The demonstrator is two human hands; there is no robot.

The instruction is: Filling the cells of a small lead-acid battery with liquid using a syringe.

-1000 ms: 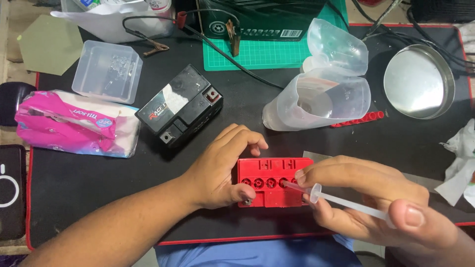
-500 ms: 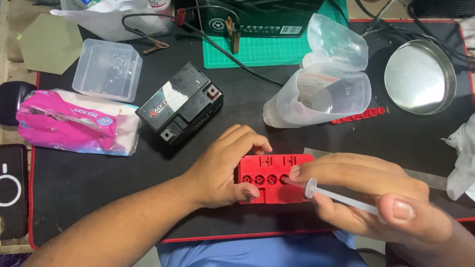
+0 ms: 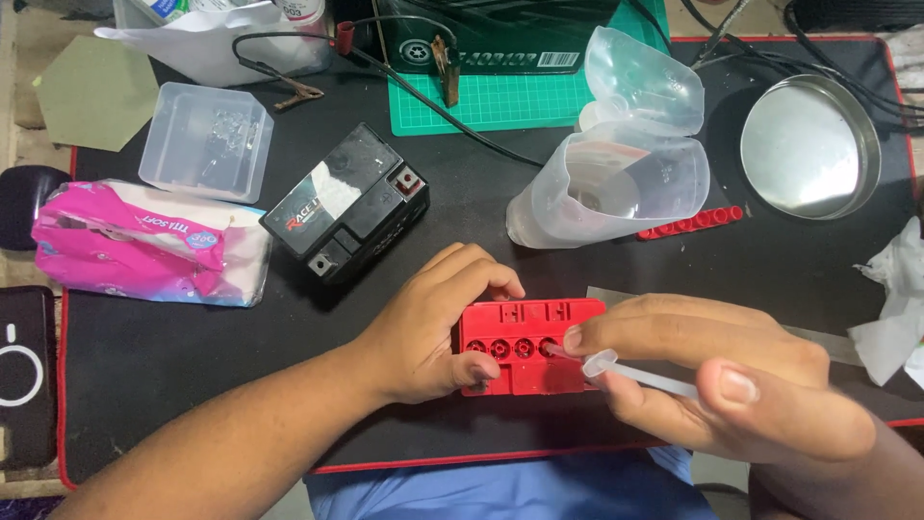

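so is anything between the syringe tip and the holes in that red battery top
Nothing visible. The right hand holds the syringe with its tip right at the row of holes in the red battery top. The left hand grips the top's left end, its fingers clear of the hole the tip meets.

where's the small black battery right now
In the head view the small black battery lies tilted on the black mat, left of centre, between the pink tissue pack and the clear plastic jug, just beyond the left hand.
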